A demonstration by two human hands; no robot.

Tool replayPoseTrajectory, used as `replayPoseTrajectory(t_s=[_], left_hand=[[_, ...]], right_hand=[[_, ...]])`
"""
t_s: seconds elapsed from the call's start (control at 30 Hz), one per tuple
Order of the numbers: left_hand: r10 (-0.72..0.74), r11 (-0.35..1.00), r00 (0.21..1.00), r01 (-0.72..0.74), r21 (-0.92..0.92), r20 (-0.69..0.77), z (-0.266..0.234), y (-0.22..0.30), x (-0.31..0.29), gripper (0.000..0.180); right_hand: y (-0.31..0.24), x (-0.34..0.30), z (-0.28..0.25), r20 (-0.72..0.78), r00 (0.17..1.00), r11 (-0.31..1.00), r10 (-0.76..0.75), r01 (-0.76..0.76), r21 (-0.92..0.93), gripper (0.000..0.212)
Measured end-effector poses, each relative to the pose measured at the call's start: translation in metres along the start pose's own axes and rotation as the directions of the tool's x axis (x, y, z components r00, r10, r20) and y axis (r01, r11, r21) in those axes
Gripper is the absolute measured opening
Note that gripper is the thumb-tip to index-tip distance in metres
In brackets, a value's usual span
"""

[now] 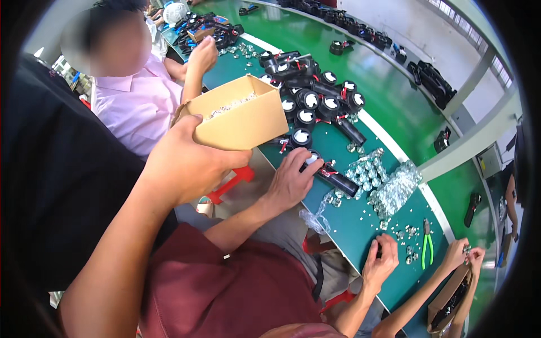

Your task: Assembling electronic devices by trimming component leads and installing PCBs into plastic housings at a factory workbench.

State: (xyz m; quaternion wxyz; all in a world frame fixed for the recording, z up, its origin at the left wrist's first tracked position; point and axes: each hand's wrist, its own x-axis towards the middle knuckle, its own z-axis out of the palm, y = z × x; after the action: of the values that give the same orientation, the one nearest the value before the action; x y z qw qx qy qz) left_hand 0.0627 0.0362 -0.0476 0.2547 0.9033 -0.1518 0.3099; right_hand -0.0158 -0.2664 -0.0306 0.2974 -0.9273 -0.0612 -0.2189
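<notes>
My left hand [189, 158] grips the side of an open cardboard box [245, 124], with the thumb along its near lower wall and fingers near the rim. Small silvery-white bits [231, 106] lie inside it. The box is held up in the air, slightly tilted, left of the green table [332, 225]. My right hand is outside the picture. Below and right of the box, a co-worker in maroon rests one hand [290, 177] on a black handheld device [338, 181] with a round head and red wires; their other hand [380, 259] is by the table edge.
Several similar black devices [307, 98] are piled on the table. Near them lie a clear bag of round parts [394, 188] and green-handled pliers [428, 250]. A co-worker in pink [132, 101] sits beyond the box. Another person's hands [465, 253] work at right. A red stool [234, 183] stands below.
</notes>
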Motion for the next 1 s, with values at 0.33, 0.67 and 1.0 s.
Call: replayPoseTrajectory(t_s=[0.33, 0.67, 1.0], left_hand=[[-0.056, 0.998, 0.998, 0.056, -0.01, 0.028, -0.002, 0.001, 0.01, 0.065], [-0.084, 0.991, 0.982, 0.064, -0.118, -0.17, 0.012, -0.011, -0.004, 0.062], [-0.133, 0.954, 0.949, 0.044, -0.296, -0.285, -0.008, 0.044, -0.015, 0.06]], right_hand=[[-0.014, 0.015, 0.0, 0.021, 0.999, 0.999, -0.039, 0.038, 0.007, 0.014], [-0.034, 0.013, 0.003, -0.027, 0.999, 0.992, -0.029, 0.032, 0.119, 0.017], [-0.057, 0.001, 0.022, 0.104, 0.994, 0.758, 0.033, -0.092, 0.646, 0.072]])
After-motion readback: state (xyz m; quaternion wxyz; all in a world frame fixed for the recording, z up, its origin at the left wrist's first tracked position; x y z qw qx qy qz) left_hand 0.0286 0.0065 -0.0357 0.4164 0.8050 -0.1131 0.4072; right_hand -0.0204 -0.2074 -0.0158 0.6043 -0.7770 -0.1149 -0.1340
